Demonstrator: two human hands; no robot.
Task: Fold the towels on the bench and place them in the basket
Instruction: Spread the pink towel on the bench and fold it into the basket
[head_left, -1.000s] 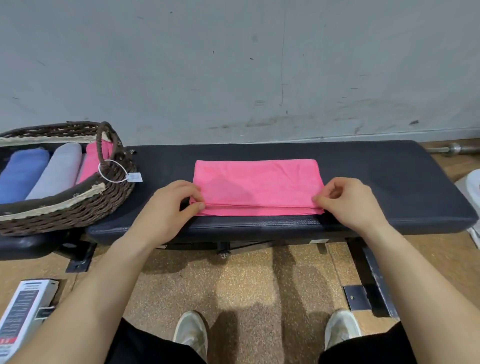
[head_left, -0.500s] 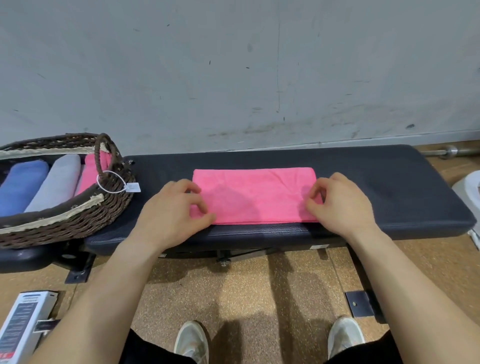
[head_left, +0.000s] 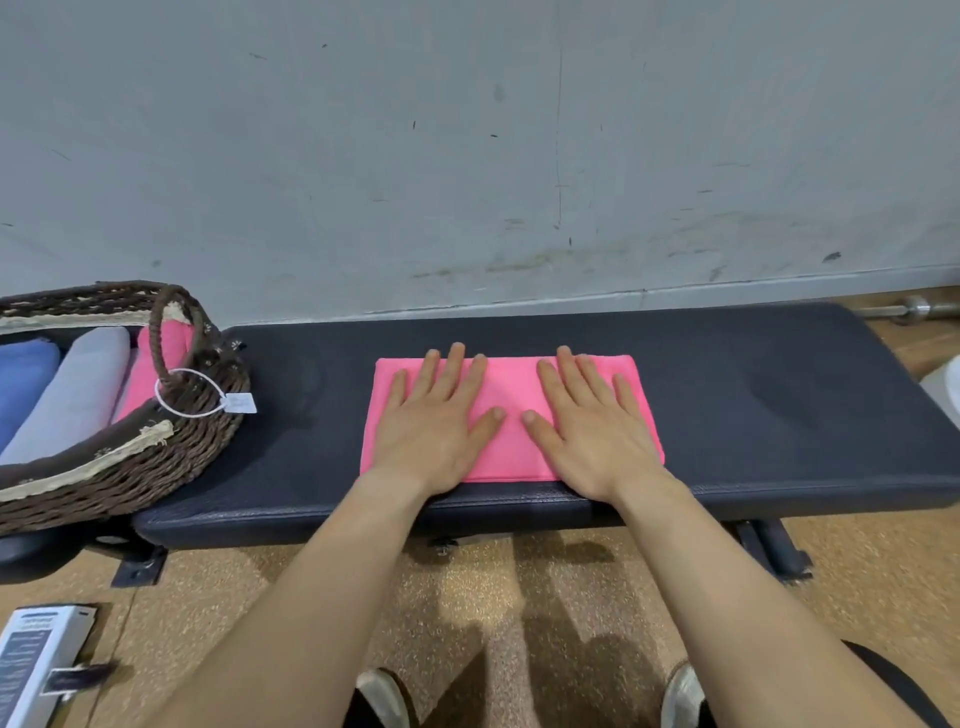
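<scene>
Fingers (head_left: 456, 366) lie flat on pink towel (head_left: 511, 387), basket (head_left: 182, 457) well apart to left.

Our forearms (head_left: 322, 597) are bare, as are our left hand (head_left: 431, 431) and right hand (head_left: 597, 436). Lower down, we wear black garments (head_left: 917, 709) on the legs and pale, off-white shoes (head_left: 384, 696).

The basket (head_left: 171, 467) runs off the left edge; its tag (head_left: 240, 402) is unreadable.
</scene>
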